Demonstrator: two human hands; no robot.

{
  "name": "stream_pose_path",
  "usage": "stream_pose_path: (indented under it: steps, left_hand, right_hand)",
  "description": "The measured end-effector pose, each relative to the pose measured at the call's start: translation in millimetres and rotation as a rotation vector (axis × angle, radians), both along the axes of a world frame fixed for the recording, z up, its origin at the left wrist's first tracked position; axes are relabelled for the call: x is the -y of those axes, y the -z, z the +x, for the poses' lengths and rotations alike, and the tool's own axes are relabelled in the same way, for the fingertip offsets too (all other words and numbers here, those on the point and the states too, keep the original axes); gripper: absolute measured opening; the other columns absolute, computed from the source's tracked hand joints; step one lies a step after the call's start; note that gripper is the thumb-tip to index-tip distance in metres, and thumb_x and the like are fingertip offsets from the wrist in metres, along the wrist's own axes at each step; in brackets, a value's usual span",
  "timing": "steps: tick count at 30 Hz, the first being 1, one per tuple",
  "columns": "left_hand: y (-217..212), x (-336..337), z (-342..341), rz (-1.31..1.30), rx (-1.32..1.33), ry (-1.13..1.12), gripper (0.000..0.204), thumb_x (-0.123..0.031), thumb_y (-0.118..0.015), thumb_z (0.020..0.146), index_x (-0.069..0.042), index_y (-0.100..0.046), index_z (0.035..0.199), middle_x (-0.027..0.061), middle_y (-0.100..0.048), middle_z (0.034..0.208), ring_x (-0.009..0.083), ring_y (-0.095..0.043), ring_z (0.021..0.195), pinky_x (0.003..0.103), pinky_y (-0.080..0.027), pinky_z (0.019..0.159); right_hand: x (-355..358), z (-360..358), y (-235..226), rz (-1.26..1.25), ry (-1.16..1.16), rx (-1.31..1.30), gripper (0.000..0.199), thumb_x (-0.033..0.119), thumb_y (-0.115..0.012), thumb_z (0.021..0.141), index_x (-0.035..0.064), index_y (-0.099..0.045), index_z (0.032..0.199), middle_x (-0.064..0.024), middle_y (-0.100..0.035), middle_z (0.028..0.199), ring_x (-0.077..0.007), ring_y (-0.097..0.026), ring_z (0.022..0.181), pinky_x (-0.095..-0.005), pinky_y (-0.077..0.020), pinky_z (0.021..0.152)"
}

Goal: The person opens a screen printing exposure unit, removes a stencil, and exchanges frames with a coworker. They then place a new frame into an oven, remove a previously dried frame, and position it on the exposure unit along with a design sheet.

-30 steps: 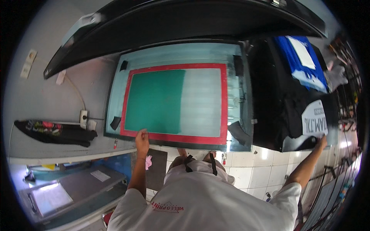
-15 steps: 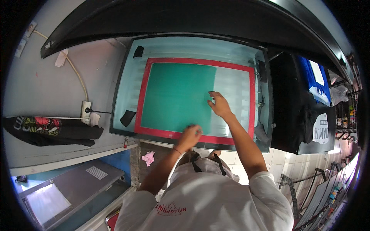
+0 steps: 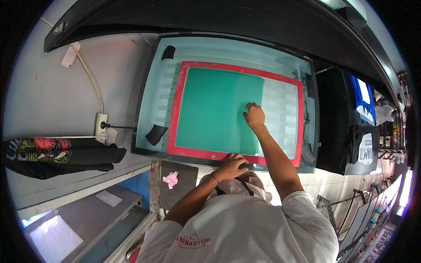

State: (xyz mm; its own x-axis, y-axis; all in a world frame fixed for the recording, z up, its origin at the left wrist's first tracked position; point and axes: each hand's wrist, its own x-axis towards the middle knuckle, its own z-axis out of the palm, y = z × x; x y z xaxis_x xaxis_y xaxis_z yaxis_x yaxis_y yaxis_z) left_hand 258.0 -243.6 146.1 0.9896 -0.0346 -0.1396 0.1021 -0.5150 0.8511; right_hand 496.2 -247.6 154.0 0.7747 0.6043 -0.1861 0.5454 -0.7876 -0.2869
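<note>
A screen-printing frame with a red border (image 3: 174, 125) lies flat on a lit glass table top (image 3: 149, 101). Most of its mesh carries a green coating (image 3: 215, 109); the right-hand strip of mesh (image 3: 280, 114) is pale and see-through. Over the right edge of the green, my right hand (image 3: 254, 115) is open, palm down, with bent fingers apart from the thumb. Whether its fingertips touch the mesh I cannot tell. My left hand (image 3: 231, 167) is at the near red border, open, fingers extended, with nothing visible in it.
A raised black lid (image 3: 184, 17) spans the far side. Dark pads (image 3: 156, 134) lie on the glass. At left are a black printed shirt (image 3: 61, 153) and a power strip (image 3: 100, 125); at right, black garments (image 3: 337, 118). A pink cloth (image 3: 171, 179) lies low left of me.
My left hand has come down to the near border of the frame. My right hand's fingers have bent more, over the green's edge. The whole view has shifted slightly.
</note>
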Motion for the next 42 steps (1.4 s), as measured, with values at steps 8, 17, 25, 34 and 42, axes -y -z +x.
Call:
stream_pose_path:
  steps: [8, 17, 25, 34, 42]
  left_hand:
    - [7, -3, 1, -0.051, 0.003, 0.024, 0.033, -0.031, -0.062, 0.085, -0.010, -0.061, 0.111, 0.0103, -0.055, 0.114, 0.0289, -0.046, 0.113, 0.040, -0.036, 0.098]
    - [15, -3, 1, -0.129, -0.006, 0.000, 0.029, -0.027, -0.061, 0.087, -0.009, -0.061, 0.111, 0.0101, -0.055, 0.115, 0.0289, -0.046, 0.114, 0.041, -0.036, 0.099]
    - [5, -2, 4, -0.103, -0.047, -0.018, 0.029, -0.026, -0.060, 0.087, -0.008, -0.061, 0.110, 0.0093, -0.056, 0.115, 0.0281, -0.047, 0.114, 0.039, -0.036, 0.099]
    - [10, -2, 4, -0.107, 0.006, -0.017, 0.026, -0.024, -0.059, 0.088, -0.008, -0.061, 0.108, 0.0090, -0.057, 0.112, 0.0282, -0.049, 0.111, 0.039, -0.037, 0.097]
    - [11, -2, 4, -0.124, -0.006, -0.017, 0.025, -0.023, -0.059, 0.088, -0.007, -0.061, 0.108, 0.0093, -0.057, 0.113, 0.0278, -0.049, 0.111, 0.039, -0.037, 0.097]
  right_hand:
    - [6, 14, 7, 0.200, -0.116, 0.070, 0.028, 0.009, -0.066, 0.074, 0.0085, -0.058, 0.100, -0.0118, -0.058, 0.103, -0.0316, -0.058, 0.098, -0.0419, -0.0510, 0.082]
    - [0, 23, 7, 0.117, -0.250, 0.042, 0.034, 0.007, -0.063, 0.074, 0.0068, -0.054, 0.107, -0.0150, -0.060, 0.102, -0.0333, -0.061, 0.094, -0.0431, -0.0520, 0.079]
    - [2, 19, 16, 0.055, -0.140, 0.078, 0.028, 0.008, -0.063, 0.073, 0.0040, -0.056, 0.100, -0.0171, -0.060, 0.099, -0.0333, -0.061, 0.093, -0.0425, -0.0528, 0.079]
    - [4, 22, 9, 0.092, -0.252, 0.065, 0.025, 0.004, -0.062, 0.069, 0.0043, -0.055, 0.093, -0.0156, -0.058, 0.096, -0.0324, -0.058, 0.098, -0.0420, -0.0514, 0.083]
    - [8, 32, -1, 0.024, -0.461, 0.025, 0.032, -0.001, -0.059, 0.071, 0.0102, -0.057, 0.100, -0.0119, -0.053, 0.108, -0.0299, -0.055, 0.105, -0.0405, -0.0510, 0.085]
